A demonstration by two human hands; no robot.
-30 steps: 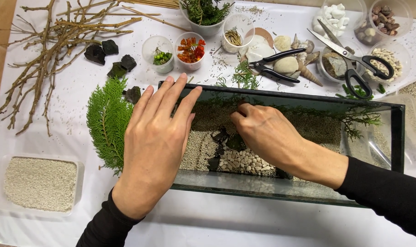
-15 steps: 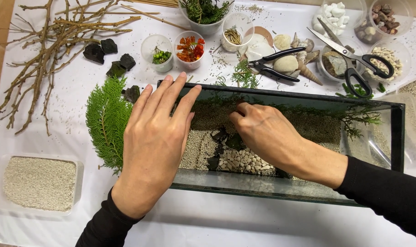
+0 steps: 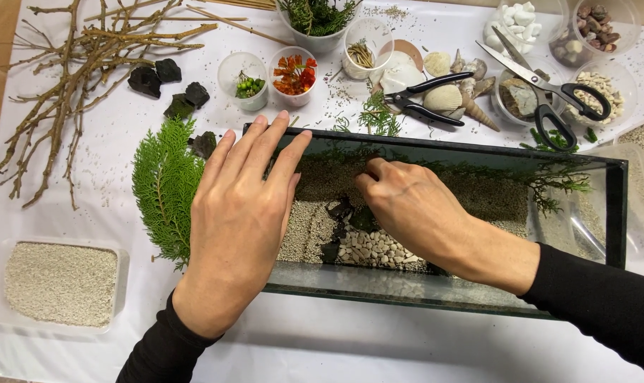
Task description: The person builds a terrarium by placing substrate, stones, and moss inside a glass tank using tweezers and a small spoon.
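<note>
A long glass tank (image 3: 614, 213) with a black rim lies across the white table, holding fine sand, dark stones and a patch of pale pebbles (image 3: 375, 248). My left hand (image 3: 240, 220) rests flat and open over the tank's left end, fingers spread toward the far rim. My right hand (image 3: 414, 209) reaches down inside the tank, fingers curled onto the sand beside the dark stones; what the fingertips pinch is hidden. A green sprig (image 3: 549, 181) lies along the tank's back wall.
A fern-like frond (image 3: 164, 186) lies left of the tank. A tray of sand (image 3: 59, 284) sits front left, bare branches (image 3: 81, 64) back left. Cups of berries (image 3: 247, 85) and orange bits (image 3: 293, 74), black shears (image 3: 428, 99), scissors (image 3: 549, 92), shells and bowls of stones line the back.
My right hand has shifted slightly inside the tank, its fingers working at the dark stones. The left hand stays where it was.
</note>
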